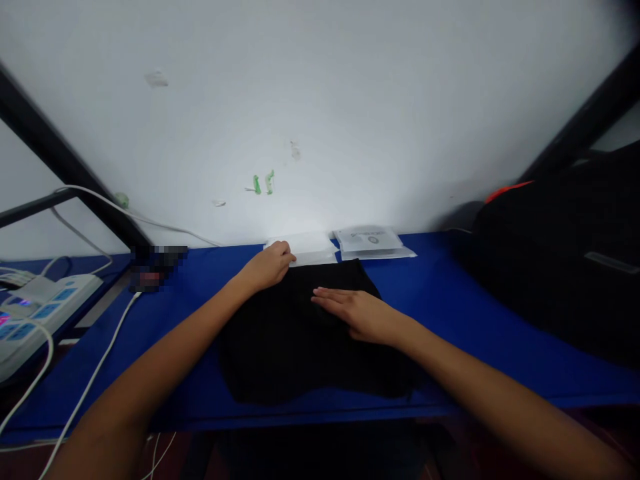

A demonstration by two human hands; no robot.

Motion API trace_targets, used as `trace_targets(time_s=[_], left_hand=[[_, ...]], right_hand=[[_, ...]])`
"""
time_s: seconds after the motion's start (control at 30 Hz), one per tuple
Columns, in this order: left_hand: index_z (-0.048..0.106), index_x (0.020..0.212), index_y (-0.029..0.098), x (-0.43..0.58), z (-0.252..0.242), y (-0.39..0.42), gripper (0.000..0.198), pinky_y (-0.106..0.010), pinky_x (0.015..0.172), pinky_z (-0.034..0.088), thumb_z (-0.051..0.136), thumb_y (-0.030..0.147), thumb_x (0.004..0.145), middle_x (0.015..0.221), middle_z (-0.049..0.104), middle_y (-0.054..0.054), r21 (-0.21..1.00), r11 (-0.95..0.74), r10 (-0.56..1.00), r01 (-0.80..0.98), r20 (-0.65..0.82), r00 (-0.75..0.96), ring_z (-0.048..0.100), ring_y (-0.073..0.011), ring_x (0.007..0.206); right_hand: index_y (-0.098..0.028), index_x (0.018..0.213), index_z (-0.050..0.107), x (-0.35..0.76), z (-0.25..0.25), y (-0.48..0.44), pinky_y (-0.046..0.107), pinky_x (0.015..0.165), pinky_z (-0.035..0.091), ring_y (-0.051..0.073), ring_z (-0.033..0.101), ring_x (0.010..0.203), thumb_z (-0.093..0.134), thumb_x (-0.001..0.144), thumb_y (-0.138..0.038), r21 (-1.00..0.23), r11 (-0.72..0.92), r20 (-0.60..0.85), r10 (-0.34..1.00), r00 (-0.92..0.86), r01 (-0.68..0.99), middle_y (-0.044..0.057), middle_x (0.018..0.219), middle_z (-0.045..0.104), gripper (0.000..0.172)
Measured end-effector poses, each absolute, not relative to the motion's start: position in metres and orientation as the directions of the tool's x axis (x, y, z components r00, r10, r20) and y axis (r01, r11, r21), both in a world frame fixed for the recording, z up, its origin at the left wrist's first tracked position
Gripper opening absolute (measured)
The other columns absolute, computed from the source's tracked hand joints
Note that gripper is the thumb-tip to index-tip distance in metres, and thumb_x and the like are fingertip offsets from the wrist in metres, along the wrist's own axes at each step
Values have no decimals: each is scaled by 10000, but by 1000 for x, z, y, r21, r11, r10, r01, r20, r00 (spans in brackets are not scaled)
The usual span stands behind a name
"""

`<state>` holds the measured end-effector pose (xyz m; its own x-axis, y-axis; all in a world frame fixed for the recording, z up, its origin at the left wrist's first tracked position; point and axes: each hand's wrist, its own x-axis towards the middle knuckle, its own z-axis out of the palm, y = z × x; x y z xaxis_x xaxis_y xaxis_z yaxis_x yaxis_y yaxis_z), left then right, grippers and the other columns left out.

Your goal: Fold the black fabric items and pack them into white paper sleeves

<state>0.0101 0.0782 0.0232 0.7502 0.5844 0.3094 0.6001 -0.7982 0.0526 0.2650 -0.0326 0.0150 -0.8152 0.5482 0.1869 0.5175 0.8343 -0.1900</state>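
A black garment (295,347) lies folded flat on the blue table (440,287). My right hand (357,312) rests palm down on the upper middle of the garment, fingers straight and together. My left hand (270,265) is at the garment's far left corner, fingers curled on the edge of a white plastic packet (310,247) that lies against the wall. Whether it grips the packet or the cloth corner is unclear.
A second clear packet with a printed label (373,241) lies to the right of the first. A large black bag (565,267) fills the table's right end. At the left are a white power strip (35,310) and white cables (100,373). The white wall stands close behind.
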Motion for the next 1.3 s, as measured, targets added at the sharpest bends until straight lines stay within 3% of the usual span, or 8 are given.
trace_targets(time_s=[0.1,0.23,0.33,0.53,0.73,1.07,1.2,1.3], left_hand=[[603,1071,120,14,29,51,273,-366,877,490,398,95,893,979,532,-104,-10,-809,535,588,403,742,527,-225,957],[539,1153,157,17,34,12,289,-375,908,497,437,103,888,1036,500,-92,61,-813,541,579,448,712,503,-228,999],[536,1148,152,18,33,-8,338,-393,897,503,482,56,829,1050,498,-108,86,-809,556,582,436,708,495,-248,1008],[574,1150,125,21,22,-19,352,-427,880,517,400,33,858,990,505,-114,77,-778,581,624,467,667,507,-246,956],[608,1129,116,22,21,-18,368,-439,828,522,417,37,824,955,516,-124,7,-737,615,676,421,667,502,-258,899],[642,960,108,20,19,-13,276,-463,822,495,424,41,804,925,553,-143,2,-665,705,747,330,628,511,-293,921],[618,1143,79,20,12,-11,400,-499,926,464,423,22,799,1206,558,-213,-7,-647,730,762,280,623,509,-333,1121],[464,1374,120,18,9,-10,610,-574,1031,387,416,-2,778,1463,437,-173,-23,-637,760,771,149,632,416,-337,1315]], right_hand=[[-54,1386,429,266,15,-34,434,1096,425,265,388,1387,494,670,28,-152,916,393,400,-828,371,220,1434,483,723],[-122,1469,305,265,18,-38,477,1107,410,245,298,1434,408,873,-33,-15,966,629,208,-749,257,191,1440,483,611],[-129,1455,335,264,14,-36,467,1089,437,251,361,1403,402,923,-64,39,952,565,229,-793,303,192,1398,527,540],[-70,1374,436,258,-8,-25,484,1033,483,296,433,1354,453,823,-3,8,859,375,472,-797,512,253,1398,504,555],[-52,1392,381,257,-12,-25,496,1032,485,316,435,1350,441,729,24,-45,821,415,534,-737,569,275,1415,473,670],[-64,1295,443,253,-8,-26,444,885,575,295,659,1077,465,769,-36,-136,713,376,680,-629,688,230,1221,637,527],[-64,1301,449,251,-7,-27,427,888,570,295,636,1119,465,706,1,-79,700,323,691,-646,710,231,1265,611,599],[-35,1272,493,249,-5,-27,431,940,542,302,624,1135,479,711,4,7,723,313,655,-688,691,252,1270,601,563]])
